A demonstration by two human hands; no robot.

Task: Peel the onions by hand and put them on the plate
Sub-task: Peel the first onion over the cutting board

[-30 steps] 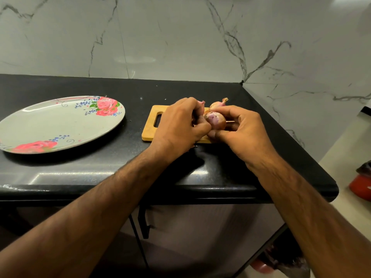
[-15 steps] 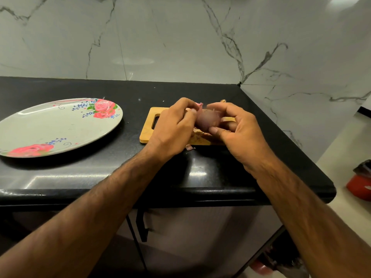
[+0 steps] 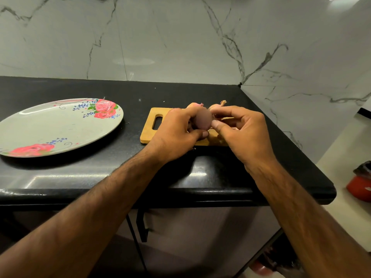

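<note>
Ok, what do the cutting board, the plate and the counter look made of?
The small rectangular tan cutting board looks like matt wood or bamboo: yellow-brown, with a cut handle slot. The oval grey floral plate could be melamine or glazed ceramic: soft sheen, printed roses. The black countertop looks like polished stone: speckled, glossy glare.

The held onion (image 3: pixel 203 119), small, smooth and dull purple, slightly blurred, is kept above the board (image 3: pixel 149 128) between both hands. It is gripped from the left by the left hand (image 3: pixel 176 135) and pinched on its right by the thumb and fingers of the right hand (image 3: pixel 245 133). Just beyond it, a second onion (image 3: pixel 193 105) and a third onion (image 3: pixel 215 106), both pale pink-tan, are seen at the board's far edge; a dry stalk is carried by the third. The plate (image 3: pixel 40 127), pale with red roses, is laid flat on the surface (image 3: pixel 140 93), well to the left.
</note>
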